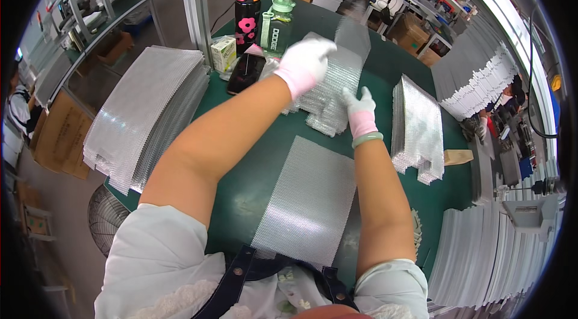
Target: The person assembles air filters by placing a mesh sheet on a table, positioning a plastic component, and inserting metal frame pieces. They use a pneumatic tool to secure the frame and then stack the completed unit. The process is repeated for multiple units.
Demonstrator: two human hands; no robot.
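Observation:
Both my hands wear white gloves with pink cuffs, and a pale green bangle circles my right wrist. My left hand (306, 65) is over the left side of a pile of silvery mesh sheets (337, 81) at the far middle of the table. Motion blurs its fingers, so I cannot tell whether it holds a sheet. Beside the pile's near right edge, my right hand (360, 107) has its thumb and fingers apart, with nothing seen between them. A single silvery mesh sheet (310, 198) lies flat on the green table (244, 198) close to my body, between my forearms.
A tall stack of mesh sheets (147, 96) stands at left, a smaller stack (416, 126) at right beside a wooden block (459, 157). Behind my left arm are a phone (245, 74), a small box (223, 54), a black flask (247, 21) and a green bottle (278, 27).

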